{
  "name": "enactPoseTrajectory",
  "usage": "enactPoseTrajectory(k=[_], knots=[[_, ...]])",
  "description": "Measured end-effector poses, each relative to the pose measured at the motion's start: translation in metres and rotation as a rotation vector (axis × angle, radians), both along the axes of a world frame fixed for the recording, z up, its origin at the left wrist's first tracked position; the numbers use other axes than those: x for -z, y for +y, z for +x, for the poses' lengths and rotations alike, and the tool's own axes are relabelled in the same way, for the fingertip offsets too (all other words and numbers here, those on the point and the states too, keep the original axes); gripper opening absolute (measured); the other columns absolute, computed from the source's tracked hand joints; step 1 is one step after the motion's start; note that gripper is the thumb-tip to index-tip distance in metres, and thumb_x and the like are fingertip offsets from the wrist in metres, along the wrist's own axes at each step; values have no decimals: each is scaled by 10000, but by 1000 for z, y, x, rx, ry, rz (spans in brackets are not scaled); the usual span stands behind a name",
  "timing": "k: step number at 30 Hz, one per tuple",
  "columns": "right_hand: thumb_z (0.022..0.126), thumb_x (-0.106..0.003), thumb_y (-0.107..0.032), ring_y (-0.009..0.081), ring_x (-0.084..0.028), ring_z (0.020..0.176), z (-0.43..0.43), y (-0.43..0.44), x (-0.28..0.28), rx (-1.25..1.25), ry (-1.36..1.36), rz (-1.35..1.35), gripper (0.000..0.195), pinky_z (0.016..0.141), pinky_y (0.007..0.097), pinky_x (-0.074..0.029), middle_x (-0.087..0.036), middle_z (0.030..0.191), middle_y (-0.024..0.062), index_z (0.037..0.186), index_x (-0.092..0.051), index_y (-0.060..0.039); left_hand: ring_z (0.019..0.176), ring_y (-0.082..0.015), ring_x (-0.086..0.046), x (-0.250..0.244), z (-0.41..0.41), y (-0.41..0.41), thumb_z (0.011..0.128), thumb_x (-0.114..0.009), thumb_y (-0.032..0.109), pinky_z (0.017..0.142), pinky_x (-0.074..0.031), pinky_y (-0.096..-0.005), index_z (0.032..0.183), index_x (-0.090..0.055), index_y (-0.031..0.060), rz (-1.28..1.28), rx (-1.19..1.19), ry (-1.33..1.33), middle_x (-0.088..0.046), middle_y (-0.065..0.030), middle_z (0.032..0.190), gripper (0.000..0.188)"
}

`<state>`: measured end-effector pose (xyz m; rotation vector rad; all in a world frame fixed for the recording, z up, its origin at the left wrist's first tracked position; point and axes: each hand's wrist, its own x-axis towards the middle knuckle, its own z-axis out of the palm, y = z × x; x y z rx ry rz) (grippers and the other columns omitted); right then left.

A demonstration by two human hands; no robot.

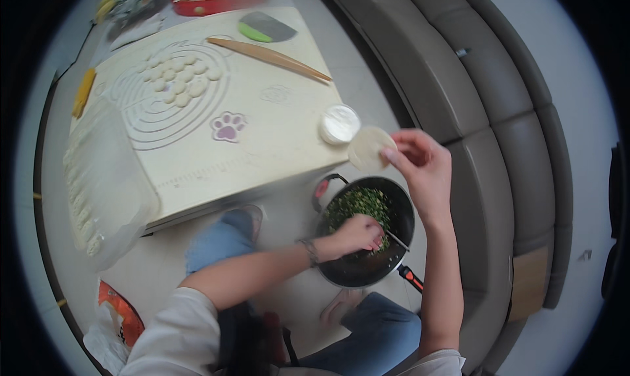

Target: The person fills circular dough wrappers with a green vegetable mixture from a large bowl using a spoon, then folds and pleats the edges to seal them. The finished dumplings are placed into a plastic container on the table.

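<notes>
Between the fingers and thumb of my right hand (418,166) is a round, thin dough wrapper (371,149), held up beside a tub of white powder (339,124) at the table corner. My left hand (358,235) reaches down into a black wok (344,272) with chopped green filling (362,203). Its fingers are at the filling, around a thin metal utensil (397,241) whose far part is hidden; whether they grip it I cannot tell. Small dough rounds (182,78) lie grouped on the printed mat (266,149), near a tapered wooden rolling pin (270,57).
A green-handled dough scraper (266,27) lies at the mat's far edge, near a red container (211,4). Plastic film (108,179) covers a row of dough pieces on the left. A grey sofa (438,80) stands at the right. The wok's red-black handle (411,278) points lower right.
</notes>
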<state>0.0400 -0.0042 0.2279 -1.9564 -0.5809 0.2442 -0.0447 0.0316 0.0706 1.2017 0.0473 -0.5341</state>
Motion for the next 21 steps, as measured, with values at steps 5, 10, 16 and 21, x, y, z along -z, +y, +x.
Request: enactPoseTrajectory(k=[5, 10, 16, 21], knots=[[800, -634, 6, 234, -663, 687, -45, -84, 41, 125, -480, -334, 109, 642, 305, -522, -663, 770, 136, 908, -645, -2, 1185, -365, -502, -6, -12, 5, 993, -287, 381, 1060, -362, -448, 1209, -433, -106, -775, -166, 476, -517, -279, 1236, 552], [776, -662, 8, 275, -657, 828, -91, -135, 101, -46, -693, -498, 174, 715, 368, -533, -663, 919, 134, 946, -637, -19, 1243, -317, -454, 4, 2, -28, 1000, -235, 422, 1076, -328, -430, 1302, -382, -62, -885, -100, 358, -478, -211, 1311, 589], [808, -647, -18, 267, -627, 766, -78, -207, 126, 492, -545, -278, 152, 691, 338, -506, -642, 922, 153, 954, -631, 21, 1074, -289, -599, 18, 22, -40, 1000, -369, 287, 954, -482, -388, 1197, -470, -82, -533, -214, 208, -589, -224, 1148, 431], [805, -683, -118, 263, -596, 700, -45, -293, 215, 766, -148, -564, 183, 669, 352, -488, -601, 842, 135, 931, -622, -1, 1021, -254, -628, 34, 33, -49, 988, -414, 160, 931, -506, -342, 1171, -492, -85, -214, -228, 199, -621, -205, 1099, 316]])
